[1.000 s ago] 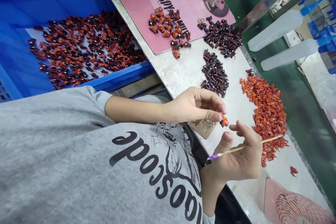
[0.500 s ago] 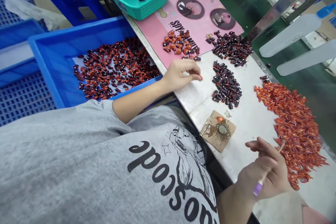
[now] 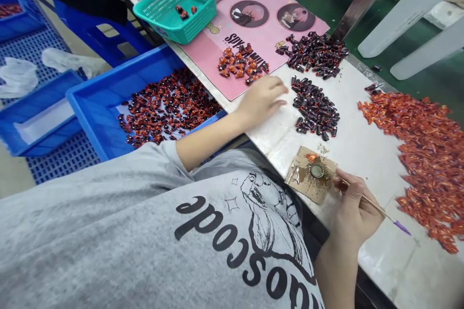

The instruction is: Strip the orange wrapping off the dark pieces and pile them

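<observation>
Workbench (image 3: 406,263) with pink mat (image 3: 206,55), blue crates (image 3: 96,101), orange-wrapped pieces (image 3: 431,169)

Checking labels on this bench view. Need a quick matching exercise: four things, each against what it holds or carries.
Things:
1. right hand
2. green basket
3. brown card
4. blue tray

Contents:
A. round disc
B. wide heap of dark and orange pieces
C. thin stick with a purple end
D. few small pieces

Pairs: 1-C, 2-D, 3-A, 4-B
</observation>
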Demonstrator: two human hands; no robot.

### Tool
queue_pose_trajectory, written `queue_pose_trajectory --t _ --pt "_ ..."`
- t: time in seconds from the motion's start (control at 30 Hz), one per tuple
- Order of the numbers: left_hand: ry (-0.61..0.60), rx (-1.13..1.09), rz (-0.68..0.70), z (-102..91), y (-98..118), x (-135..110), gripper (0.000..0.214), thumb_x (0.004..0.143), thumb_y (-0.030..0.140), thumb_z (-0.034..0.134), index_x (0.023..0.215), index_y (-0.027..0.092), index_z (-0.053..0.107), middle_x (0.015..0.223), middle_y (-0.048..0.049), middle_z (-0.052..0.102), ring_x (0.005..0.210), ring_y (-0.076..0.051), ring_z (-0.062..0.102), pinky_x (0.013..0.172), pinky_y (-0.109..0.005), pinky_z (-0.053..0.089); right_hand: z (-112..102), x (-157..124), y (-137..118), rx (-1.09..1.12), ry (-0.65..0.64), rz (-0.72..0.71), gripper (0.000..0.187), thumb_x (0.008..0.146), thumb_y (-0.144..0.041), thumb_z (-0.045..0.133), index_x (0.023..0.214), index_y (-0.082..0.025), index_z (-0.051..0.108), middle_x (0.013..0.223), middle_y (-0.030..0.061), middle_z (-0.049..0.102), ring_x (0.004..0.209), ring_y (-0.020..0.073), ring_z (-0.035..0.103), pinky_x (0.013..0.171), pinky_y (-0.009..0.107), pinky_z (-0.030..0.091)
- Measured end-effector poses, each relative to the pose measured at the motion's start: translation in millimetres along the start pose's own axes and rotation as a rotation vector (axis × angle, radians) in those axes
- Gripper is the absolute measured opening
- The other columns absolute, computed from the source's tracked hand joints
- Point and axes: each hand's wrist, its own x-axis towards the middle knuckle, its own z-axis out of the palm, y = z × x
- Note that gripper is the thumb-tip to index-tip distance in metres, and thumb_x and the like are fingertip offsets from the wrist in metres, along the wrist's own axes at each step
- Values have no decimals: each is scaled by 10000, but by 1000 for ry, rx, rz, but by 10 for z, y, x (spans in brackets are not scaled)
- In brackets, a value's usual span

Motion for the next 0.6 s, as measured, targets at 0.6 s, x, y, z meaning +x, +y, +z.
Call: queue_pose_trajectory --t 0.6 --pt "-120 -167 -31 83 152 28 464 878 20 369 1199 191 657 1184 -112 632 1070 -252 633 896 -382 490 131 -30 13 -243 -70 -152 491 972 -541 501 717 -179 715 670 33 668 634 140 622 591 276 469"
